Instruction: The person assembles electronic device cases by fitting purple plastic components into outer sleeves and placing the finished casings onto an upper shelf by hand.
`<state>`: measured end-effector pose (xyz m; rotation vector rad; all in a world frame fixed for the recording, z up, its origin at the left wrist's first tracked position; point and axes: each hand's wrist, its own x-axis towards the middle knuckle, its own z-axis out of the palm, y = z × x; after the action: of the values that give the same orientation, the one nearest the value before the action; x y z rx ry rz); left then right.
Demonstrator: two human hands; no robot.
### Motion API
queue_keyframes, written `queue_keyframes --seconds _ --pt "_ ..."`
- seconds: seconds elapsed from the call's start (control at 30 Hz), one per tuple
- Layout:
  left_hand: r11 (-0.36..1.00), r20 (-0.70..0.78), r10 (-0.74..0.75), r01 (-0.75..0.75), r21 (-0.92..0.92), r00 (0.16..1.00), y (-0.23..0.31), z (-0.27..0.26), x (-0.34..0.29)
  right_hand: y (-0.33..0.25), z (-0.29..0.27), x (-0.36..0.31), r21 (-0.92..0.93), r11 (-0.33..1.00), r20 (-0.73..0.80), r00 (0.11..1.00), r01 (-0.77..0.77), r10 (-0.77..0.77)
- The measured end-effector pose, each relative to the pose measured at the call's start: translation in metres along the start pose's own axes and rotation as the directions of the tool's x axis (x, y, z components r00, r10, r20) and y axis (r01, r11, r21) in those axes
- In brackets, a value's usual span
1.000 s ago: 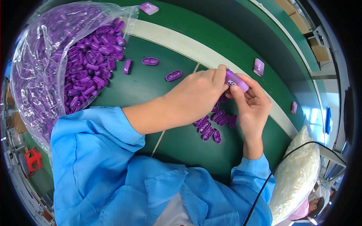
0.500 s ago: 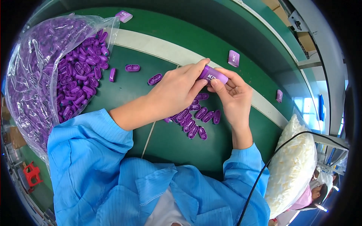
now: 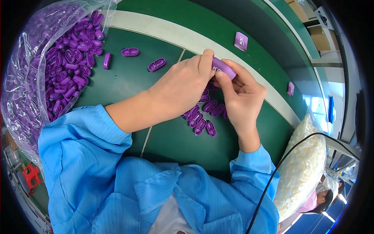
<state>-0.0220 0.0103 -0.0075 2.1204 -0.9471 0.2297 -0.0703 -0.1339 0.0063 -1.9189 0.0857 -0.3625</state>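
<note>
Over the middle of the table, both hands meet at one purple casing [image 3: 226, 69], a short flat tube with white lettering. My left hand [image 3: 183, 84], back upward, closes its thumb and fingers on the casing's left end and hides it. The other end is gripped between thumb and fingers of my right hand [image 3: 244, 97]. Whether a smaller part sits in the left fingers cannot be seen. Just below the hands lies a loose group of small oval purple plastic caps [image 3: 200, 127], partly covered by the left hand.
At the left, a large clear plastic bag [image 3: 24, 74] spills many purple caps [image 3: 72, 66]. A few single caps [image 3: 157, 64] lie nearby. Past a white rail [image 3: 156, 27], a green belt-like strip carries purple casings [image 3: 240, 41]. A bag of cream-coloured pieces [image 3: 302, 167] and a black cable [image 3: 269, 181] are at right.
The whole view has shifted, so the bag and loose caps sit higher and further left. My left fingers have closed further over the casing's left end, covering more of it.
</note>
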Motion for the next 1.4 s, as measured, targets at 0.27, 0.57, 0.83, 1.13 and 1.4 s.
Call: queue_keyframes --seconds 0.27,0.57,0.83,1.13,1.4 --pt "0.868 0.246 -0.103 0.208 -0.451 0.964 -0.003 -0.026 0.025 -0.008 -0.016 0.015 0.404 0.906 0.173 0.983 -0.128 0.062" --pt "0.008 0.572 -0.215 0.588 -0.809 0.791 0.003 -0.014 0.038 -0.02 -0.002 0.006 0.248 0.931 0.381 0.91 -0.269 0.162" --pt "0.398 0.272 -0.342 0.401 -0.825 0.899 0.017 -0.009 0.024 -0.028 0.009 -0.01 0.081 0.988 0.298 0.949 -0.134 0.105" --pt "0.168 0.468 -0.349 0.546 -0.821 0.812 0.013 -0.017 0.036 -0.031 0.008 -0.006 0.235 0.933 0.281 0.938 -0.273 0.204" --pt "-0.057 0.574 -0.159 0.573 -0.817 0.803 0.001 -0.018 0.038 -0.015 -0.002 0.002 0.38 0.761 0.572 0.78 -0.525 0.252"
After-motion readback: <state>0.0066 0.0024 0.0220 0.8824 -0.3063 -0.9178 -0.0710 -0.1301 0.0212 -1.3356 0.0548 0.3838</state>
